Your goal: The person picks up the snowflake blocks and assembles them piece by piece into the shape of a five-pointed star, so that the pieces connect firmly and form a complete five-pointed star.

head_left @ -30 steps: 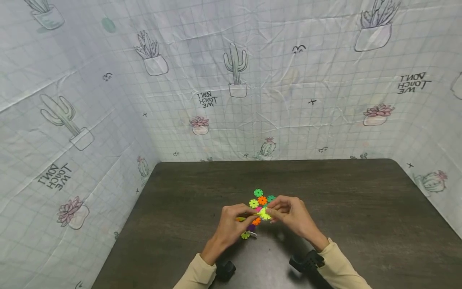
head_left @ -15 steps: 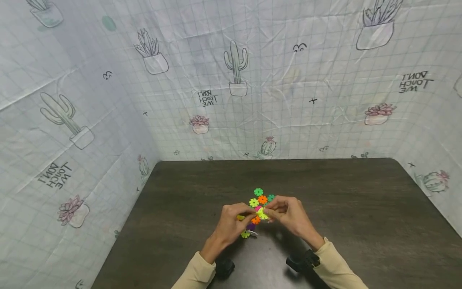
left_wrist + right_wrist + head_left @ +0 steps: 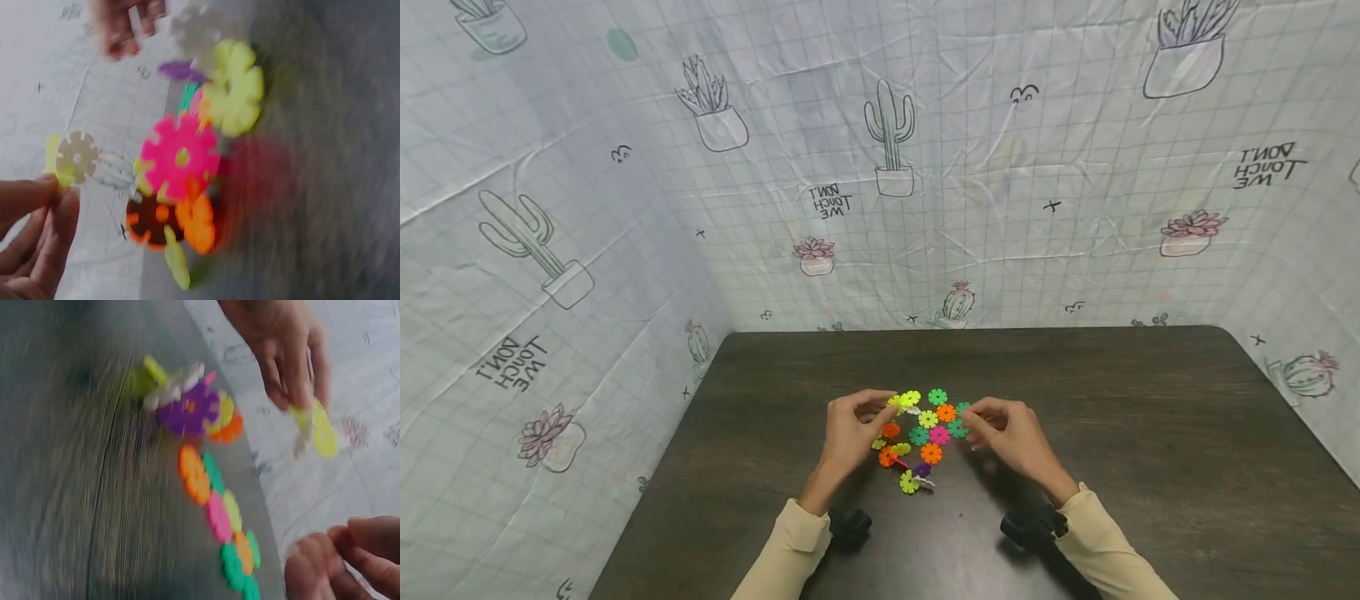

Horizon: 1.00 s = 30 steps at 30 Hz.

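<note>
My left hand (image 3: 853, 429) pinches a small cluster of notched plastic discs by a yellow disc (image 3: 911, 398); a whitish disc (image 3: 77, 156) is slotted into it. The cluster is raised above the table. My right hand (image 3: 1015, 442) hovers just right of a green disc (image 3: 957, 428), its fingers loosely bent with nothing visible between them. Flat discs lie in a patch between the hands, among them a pink disc (image 3: 939, 436) and an orange disc (image 3: 931, 453). Nearer me stands a joined group with a purple disc (image 3: 187, 412), a yellow-green disc (image 3: 909, 482) and a pink disc (image 3: 165, 150).
The discs lie on a dark wood-look table (image 3: 1112, 417). A pale cloth (image 3: 962, 167) printed with cacti hangs behind it and at both sides. Black wrist devices (image 3: 850, 529) sit under both forearms.
The hands have drawn apart. My left hand has moved left and away from me, carrying the yellow discs that were between both hands. My right hand has let go, uncovering the flat discs.
</note>
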### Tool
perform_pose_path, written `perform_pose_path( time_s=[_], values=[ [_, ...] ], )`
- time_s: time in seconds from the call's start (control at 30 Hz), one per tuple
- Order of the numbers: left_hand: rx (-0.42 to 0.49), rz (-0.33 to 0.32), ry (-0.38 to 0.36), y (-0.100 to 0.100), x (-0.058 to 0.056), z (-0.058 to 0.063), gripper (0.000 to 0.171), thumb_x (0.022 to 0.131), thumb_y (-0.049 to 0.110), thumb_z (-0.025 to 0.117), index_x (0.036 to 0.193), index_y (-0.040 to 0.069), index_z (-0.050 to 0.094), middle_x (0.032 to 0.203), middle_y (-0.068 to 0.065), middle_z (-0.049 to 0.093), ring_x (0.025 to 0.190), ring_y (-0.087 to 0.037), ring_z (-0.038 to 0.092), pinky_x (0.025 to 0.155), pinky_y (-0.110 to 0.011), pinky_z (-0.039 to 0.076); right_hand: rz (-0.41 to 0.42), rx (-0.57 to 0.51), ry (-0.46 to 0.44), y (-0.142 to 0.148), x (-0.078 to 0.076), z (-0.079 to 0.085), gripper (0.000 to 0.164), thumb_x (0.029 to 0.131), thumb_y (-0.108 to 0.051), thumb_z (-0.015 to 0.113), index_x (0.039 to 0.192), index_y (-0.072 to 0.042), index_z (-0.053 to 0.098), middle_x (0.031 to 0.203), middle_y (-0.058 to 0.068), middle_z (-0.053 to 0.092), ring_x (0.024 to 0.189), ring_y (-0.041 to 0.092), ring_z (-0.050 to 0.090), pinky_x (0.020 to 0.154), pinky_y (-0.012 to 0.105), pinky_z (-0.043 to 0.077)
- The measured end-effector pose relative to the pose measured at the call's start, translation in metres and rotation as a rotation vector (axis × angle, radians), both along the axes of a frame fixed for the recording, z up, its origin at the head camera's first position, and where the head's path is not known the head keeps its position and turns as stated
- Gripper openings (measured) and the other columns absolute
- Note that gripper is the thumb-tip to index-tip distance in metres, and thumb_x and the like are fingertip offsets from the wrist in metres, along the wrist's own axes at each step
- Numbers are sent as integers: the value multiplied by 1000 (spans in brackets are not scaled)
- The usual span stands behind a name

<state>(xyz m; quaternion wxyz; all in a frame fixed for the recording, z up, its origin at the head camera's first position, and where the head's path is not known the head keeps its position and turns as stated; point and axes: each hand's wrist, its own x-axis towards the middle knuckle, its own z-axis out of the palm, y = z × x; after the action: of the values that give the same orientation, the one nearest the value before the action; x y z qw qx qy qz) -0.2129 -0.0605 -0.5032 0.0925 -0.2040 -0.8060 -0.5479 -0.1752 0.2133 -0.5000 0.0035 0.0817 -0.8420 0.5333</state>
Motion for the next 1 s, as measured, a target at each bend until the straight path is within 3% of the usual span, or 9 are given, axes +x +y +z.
perform_pose_path(
  time_s=[0.17,0.27,0.4,0.53,0.83,1.0],
  values=[
    [26,65,-125,-14,-12,-5,25,94,11,78,118,3,77,97,-15,79,83,-28,79,76,-25,64,-24,80,-38,11,-6,-7,19,101,-17,71,112,-3,75,92,17,78,73,24,75,61,33,62],
    [-19,100,-159,-20,-15,-10,26,94,10,78,118,1,77,97,-16,79,81,-26,79,73,-22,63,-16,118,-45,13,-8,-13,16,100,-15,72,110,-3,75,92,15,77,71,20,73,59,30,61],
    [-85,133,-190,-24,-14,-13,24,95,9,76,117,0,77,98,-17,79,80,-26,79,71,-30,64,3,151,-20,10,-11,-19,16,96,-12,75,109,-1,75,93,12,77,72,17,72,58,25,59],
    [-142,155,-202,-26,-14,-16,22,95,9,76,115,0,78,99,-18,78,81,-25,79,72,-37,65,6,176,20,7,-16,-20,18,91,-11,80,105,0,75,89,11,76,70,16,72,55,24,57],
    [-256,189,-197,-26,-13,-20,23,96,12,75,116,3,78,105,-16,77,84,-24,78,68,-34,64,-33,283,106,1,-25,-21,25,83,-21,89,99,-4,78,81,4,75,69,10,68,63,23,55],
    [-294,227,-130,-24,-10,-18,18,96,13,75,111,5,80,103,-12,77,84,-22,75,69,-33,63,-36,304,102,-1,-28,-25,25,81,-21,91,98,-6,79,81,3,74,70,9,68,64,24,54]
  ],
)
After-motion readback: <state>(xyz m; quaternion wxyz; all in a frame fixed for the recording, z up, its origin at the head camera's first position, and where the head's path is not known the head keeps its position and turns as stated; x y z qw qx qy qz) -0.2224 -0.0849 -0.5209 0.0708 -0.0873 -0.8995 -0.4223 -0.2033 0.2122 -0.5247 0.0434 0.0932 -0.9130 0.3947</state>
